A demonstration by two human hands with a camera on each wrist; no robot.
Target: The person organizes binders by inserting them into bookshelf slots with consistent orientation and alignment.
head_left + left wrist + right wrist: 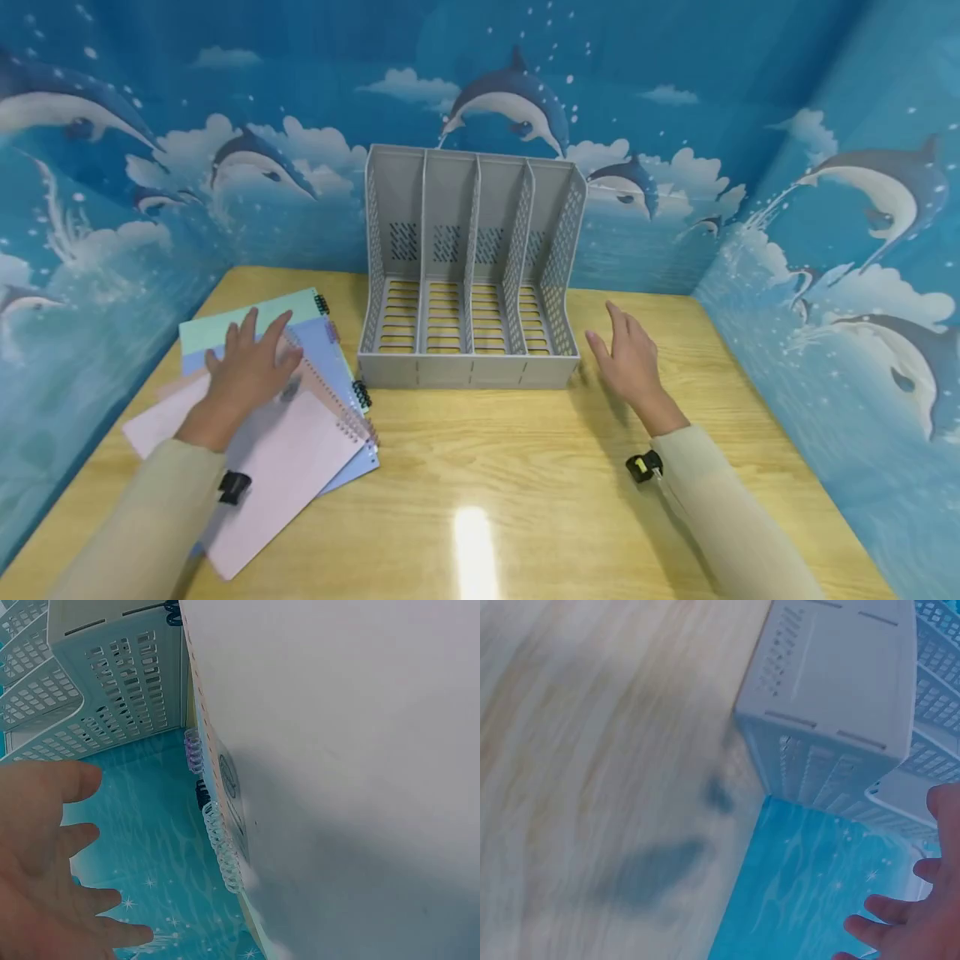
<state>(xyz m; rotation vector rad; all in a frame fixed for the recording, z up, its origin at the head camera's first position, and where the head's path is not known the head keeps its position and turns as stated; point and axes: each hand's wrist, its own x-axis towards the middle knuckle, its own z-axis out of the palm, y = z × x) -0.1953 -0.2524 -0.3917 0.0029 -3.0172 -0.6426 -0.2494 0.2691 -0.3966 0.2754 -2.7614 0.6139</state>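
My left hand [251,375] hovers over a loose pile of spiral notebooks, fingers spread and holding nothing. On top lies a pale pink notebook [292,467]; under it, fanned out, are a blue notebook [318,342] and a mint green notebook [217,332]. In the left wrist view the pink cover [360,750] fills the right side, apart from the fingers. A grey file rack [468,371] with several upright compartments stands at the back middle. To its right my right hand [630,354] is held above the table, fingers extended, touching nothing.
The wooden table [525,467] is bounded at the back and sides by blue curtains [300,225] printed with dolphins. Each wrist carries a small black strapped device, such as the one on the right [643,467].
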